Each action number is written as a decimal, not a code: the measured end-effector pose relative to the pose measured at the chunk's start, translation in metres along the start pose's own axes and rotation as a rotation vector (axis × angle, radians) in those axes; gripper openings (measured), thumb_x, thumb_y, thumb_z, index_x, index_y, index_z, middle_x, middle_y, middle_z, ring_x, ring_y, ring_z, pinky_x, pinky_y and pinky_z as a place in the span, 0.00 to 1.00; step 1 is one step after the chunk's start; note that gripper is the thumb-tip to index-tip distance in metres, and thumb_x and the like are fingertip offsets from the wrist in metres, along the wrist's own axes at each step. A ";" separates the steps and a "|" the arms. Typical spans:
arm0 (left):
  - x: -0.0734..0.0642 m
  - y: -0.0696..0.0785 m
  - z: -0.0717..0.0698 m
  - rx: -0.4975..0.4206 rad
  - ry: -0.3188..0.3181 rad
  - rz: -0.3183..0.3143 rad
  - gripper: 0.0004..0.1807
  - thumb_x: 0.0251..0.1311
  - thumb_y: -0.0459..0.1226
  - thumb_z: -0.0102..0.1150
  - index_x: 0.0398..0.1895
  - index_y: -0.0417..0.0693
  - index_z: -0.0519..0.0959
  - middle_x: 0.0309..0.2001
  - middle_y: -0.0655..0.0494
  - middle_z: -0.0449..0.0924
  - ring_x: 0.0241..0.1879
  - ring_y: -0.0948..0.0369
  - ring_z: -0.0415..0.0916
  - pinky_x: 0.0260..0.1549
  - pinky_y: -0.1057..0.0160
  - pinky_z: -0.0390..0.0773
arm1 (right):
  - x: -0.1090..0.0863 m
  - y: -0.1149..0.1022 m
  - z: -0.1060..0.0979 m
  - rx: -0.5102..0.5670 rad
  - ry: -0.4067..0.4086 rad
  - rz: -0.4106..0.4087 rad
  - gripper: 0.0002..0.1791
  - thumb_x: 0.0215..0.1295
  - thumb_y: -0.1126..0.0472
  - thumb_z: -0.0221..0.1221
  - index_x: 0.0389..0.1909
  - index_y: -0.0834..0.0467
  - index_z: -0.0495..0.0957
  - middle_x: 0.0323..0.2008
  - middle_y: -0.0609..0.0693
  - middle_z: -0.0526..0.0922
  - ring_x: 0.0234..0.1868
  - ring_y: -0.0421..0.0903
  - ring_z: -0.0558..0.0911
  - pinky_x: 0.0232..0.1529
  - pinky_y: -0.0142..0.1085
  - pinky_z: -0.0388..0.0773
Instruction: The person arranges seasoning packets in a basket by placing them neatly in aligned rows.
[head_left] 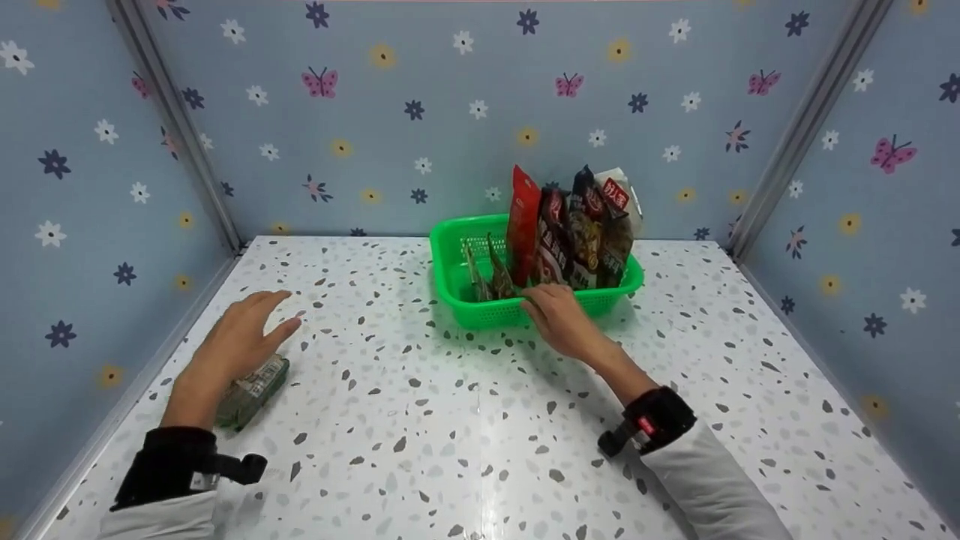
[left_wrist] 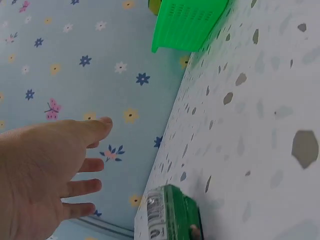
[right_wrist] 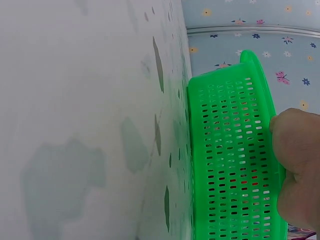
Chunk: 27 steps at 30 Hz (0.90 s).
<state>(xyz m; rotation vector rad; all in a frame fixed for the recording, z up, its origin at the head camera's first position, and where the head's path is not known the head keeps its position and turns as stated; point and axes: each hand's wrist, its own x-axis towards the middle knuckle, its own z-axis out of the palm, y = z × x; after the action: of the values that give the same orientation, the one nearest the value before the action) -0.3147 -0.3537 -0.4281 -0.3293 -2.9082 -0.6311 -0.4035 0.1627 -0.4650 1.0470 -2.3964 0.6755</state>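
Note:
My right hand (head_left: pixel 562 319) is at the front rim of a green plastic basket (head_left: pixel 480 311), fingers bent over the edge. In the right wrist view, that hand (right_wrist: pixel 300 165) holds the rim beside the basket's slotted wall (right_wrist: pixel 230 165). The left hand (head_left: pixel 238 337) hovers over a green and clear package (head_left: pixel 259 382) at the left of the table, partly covering it. In the left wrist view, the left hand's fingers (left_wrist: pixel 82 187) are spread and apart from the package (left_wrist: pixel 172 215), holding nothing.
Several upright food pouches, among them a red pouch (head_left: pixel 523 225) and a dark pouch (head_left: pixel 585 236), fill the basket's right side. Two smaller packets (head_left: pixel 496 274) lean at its left. Flowered panels (head_left: pixel 450 112) enclose the speckled table (head_left: pixel 390 390) at the back and sides.

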 end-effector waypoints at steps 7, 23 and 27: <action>-0.020 -0.028 -0.016 0.051 -0.185 -0.130 0.43 0.86 0.52 0.57 0.83 0.22 0.62 0.78 0.13 0.61 0.78 0.17 0.59 0.76 0.19 0.65 | 0.001 0.000 0.000 0.005 0.000 0.008 0.14 0.88 0.63 0.58 0.60 0.68 0.86 0.52 0.64 0.92 0.56 0.64 0.89 0.65 0.63 0.82; -0.034 -0.046 -0.013 0.040 -0.385 -0.419 0.73 0.74 0.78 0.47 0.84 0.15 0.45 0.80 0.06 0.46 0.78 0.12 0.51 0.75 0.17 0.66 | 0.000 -0.001 0.001 -0.016 -0.012 0.017 0.14 0.88 0.62 0.58 0.61 0.66 0.86 0.53 0.64 0.92 0.58 0.64 0.89 0.66 0.62 0.81; -0.034 -0.050 -0.011 0.038 -0.345 -0.463 0.76 0.70 0.80 0.51 0.85 0.15 0.45 0.80 0.06 0.46 0.78 0.12 0.50 0.74 0.15 0.65 | 0.000 -0.002 0.002 -0.019 -0.010 0.016 0.14 0.87 0.63 0.58 0.61 0.67 0.85 0.53 0.64 0.92 0.58 0.64 0.89 0.66 0.62 0.81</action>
<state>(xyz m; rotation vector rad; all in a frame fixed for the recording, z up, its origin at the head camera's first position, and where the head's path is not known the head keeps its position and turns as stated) -0.2929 -0.4086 -0.4445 0.2824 -3.3526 -0.6280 -0.4024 0.1610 -0.4660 1.0263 -2.4177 0.6529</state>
